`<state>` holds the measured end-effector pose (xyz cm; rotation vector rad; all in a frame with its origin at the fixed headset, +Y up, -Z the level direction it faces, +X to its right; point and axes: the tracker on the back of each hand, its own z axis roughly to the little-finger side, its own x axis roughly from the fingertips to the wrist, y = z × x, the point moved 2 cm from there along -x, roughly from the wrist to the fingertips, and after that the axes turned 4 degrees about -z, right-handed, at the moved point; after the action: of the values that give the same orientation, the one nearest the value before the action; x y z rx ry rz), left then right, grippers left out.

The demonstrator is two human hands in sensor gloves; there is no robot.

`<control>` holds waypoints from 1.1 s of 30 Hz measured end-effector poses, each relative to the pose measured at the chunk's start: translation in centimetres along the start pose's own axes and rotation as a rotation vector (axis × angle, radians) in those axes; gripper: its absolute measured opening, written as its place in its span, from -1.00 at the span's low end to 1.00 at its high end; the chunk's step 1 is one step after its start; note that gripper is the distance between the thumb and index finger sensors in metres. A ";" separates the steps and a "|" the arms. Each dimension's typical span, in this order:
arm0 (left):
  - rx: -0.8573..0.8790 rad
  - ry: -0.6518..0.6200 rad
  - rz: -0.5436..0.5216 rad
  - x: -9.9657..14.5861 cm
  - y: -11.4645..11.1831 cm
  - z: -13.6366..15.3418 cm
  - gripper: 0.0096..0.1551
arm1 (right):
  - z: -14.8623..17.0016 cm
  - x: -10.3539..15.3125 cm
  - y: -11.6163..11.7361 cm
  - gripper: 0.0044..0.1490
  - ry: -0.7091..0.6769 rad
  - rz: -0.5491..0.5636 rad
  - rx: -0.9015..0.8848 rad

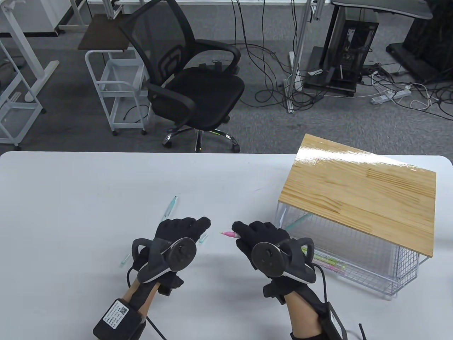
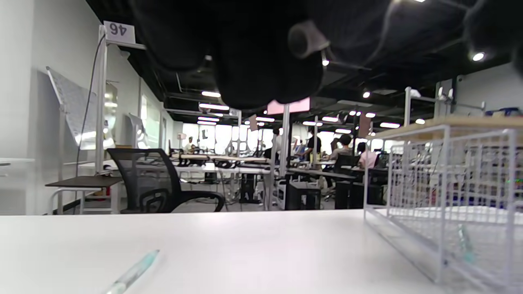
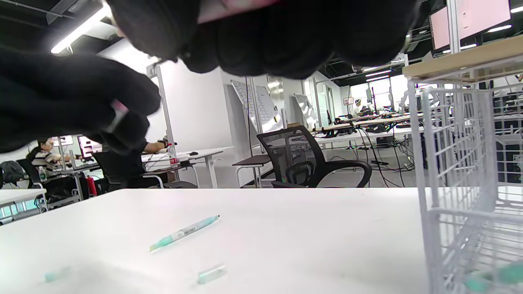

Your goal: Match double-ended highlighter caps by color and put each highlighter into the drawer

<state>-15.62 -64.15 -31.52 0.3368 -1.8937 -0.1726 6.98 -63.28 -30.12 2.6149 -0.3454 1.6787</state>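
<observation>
R. hand [image 1: 260, 244] grips a pink highlighter [image 1: 229, 234], fingers curled round the barrel, tip pointing toward the L. hand [image 1: 178, 233]. L. hand: fingers curled, a small cap [image 3: 118, 114] pinched at the fingertips, apart from the pink tip. Mint highlighter [image 1: 170, 208] lies on the white table [image 1: 88, 198] beyond L. hand; two mint caps [image 1: 203, 238] [image 1: 124, 259] lie near it. Wire drawer [image 1: 354, 258] w/ wooden top [image 1: 361, 191] at right holds capped highlighters [image 1: 327, 264].

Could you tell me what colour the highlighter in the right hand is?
Pink, best seen in the table view: the highlighter pokes out of the right hand.
</observation>
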 end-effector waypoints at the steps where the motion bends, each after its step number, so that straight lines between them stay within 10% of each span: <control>1: 0.014 -0.009 -0.009 0.2 0.2 0.1 -0.48 | -0.1 0.0 0.1 -0.35 0.000 -0.002 0.008; 23: 0.643 0.053 0.014 0.0 -2.1 1.2 -0.47 | -1.4 -0.5 1.6 -0.36 -0.028 -0.097 0.068; 33: 0.652 0.038 0.017 0.1 -2.3 0.8 -0.47 | -1.6 -0.7 2.1 -0.35 -0.020 -0.111 0.074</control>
<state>-16.10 -66.40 -32.36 0.7533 -1.8742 0.4730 4.84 -65.03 -30.30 2.6488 -0.1380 1.6629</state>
